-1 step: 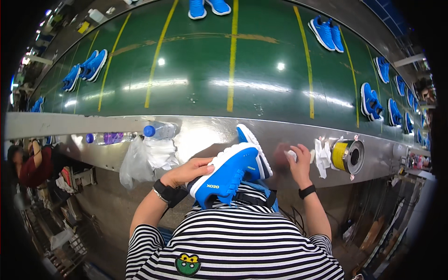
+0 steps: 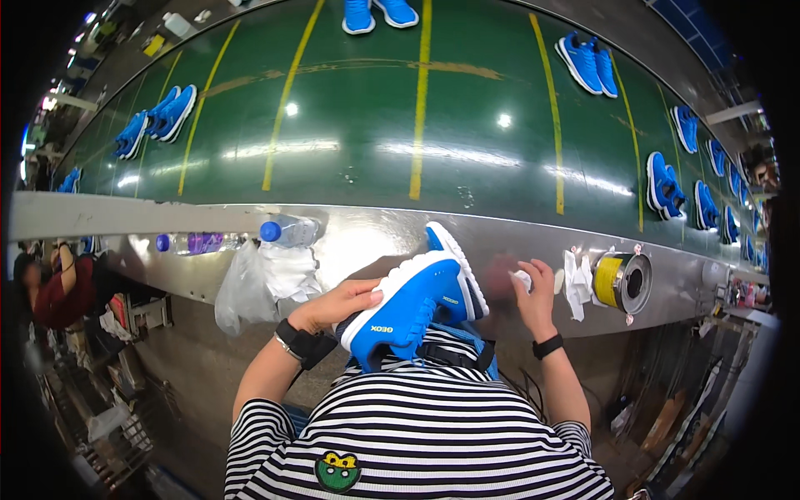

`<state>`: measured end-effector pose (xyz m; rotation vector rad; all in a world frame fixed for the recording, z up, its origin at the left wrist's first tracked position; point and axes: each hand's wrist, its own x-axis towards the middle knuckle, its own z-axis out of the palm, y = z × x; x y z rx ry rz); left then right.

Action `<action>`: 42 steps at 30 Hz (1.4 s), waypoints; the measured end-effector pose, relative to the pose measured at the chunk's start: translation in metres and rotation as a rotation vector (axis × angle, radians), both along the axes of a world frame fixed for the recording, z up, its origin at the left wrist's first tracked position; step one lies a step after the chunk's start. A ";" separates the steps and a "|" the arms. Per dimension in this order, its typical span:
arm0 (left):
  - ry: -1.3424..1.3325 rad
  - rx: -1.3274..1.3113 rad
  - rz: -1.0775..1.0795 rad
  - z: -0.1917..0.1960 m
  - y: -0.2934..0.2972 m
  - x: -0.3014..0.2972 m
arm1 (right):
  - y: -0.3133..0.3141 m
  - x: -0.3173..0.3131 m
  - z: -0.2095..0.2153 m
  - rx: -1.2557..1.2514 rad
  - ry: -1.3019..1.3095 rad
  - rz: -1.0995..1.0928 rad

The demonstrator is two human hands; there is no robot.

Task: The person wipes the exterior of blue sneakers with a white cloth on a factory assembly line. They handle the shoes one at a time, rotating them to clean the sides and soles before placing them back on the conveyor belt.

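My left hand [image 2: 337,304] is closed around a blue sneaker [image 2: 406,304] with a white sole, its thumb pressed on the sole edge. The shoe is tilted in front of my striped shirt, laces toward my body. Just behind it a second blue sneaker [image 2: 457,265] shows its white sole toward the right; the first shoe covers part of it. To the right, my right hand [image 2: 536,293] is raised over the metal ledge, with thumb and fingers pinching a small white wad [image 2: 522,279]. What the wad is made of cannot be made out. This hand is apart from both shoes.
A metal ledge [image 2: 367,237] borders a green conveyor belt [image 2: 350,117] carrying several blue sneakers [image 2: 587,64]. On the ledge's left are a blue-capped bottle [image 2: 289,231], a purple-labelled bottle [image 2: 200,242] and white plastic bags [image 2: 265,279]. White paper [image 2: 577,283] and a yellow-labelled can [image 2: 621,283] are right.
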<state>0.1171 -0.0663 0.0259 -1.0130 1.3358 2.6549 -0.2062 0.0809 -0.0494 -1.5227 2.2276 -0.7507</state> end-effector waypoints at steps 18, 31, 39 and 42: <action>-0.104 0.402 0.850 -0.057 -0.019 -0.029 | -0.055 0.055 0.011 0.181 -1.809 -0.478; 0.259 0.789 0.684 -0.077 -0.084 -0.169 | -0.114 -0.026 0.004 -0.089 -2.298 -0.547; -0.347 -0.069 0.537 -0.129 -0.112 -0.270 | -0.155 -0.102 -0.062 -0.116 -1.051 -0.499; -0.379 -0.180 0.362 -0.135 -0.105 -0.258 | -0.158 -0.093 -0.058 -0.091 -0.682 -0.338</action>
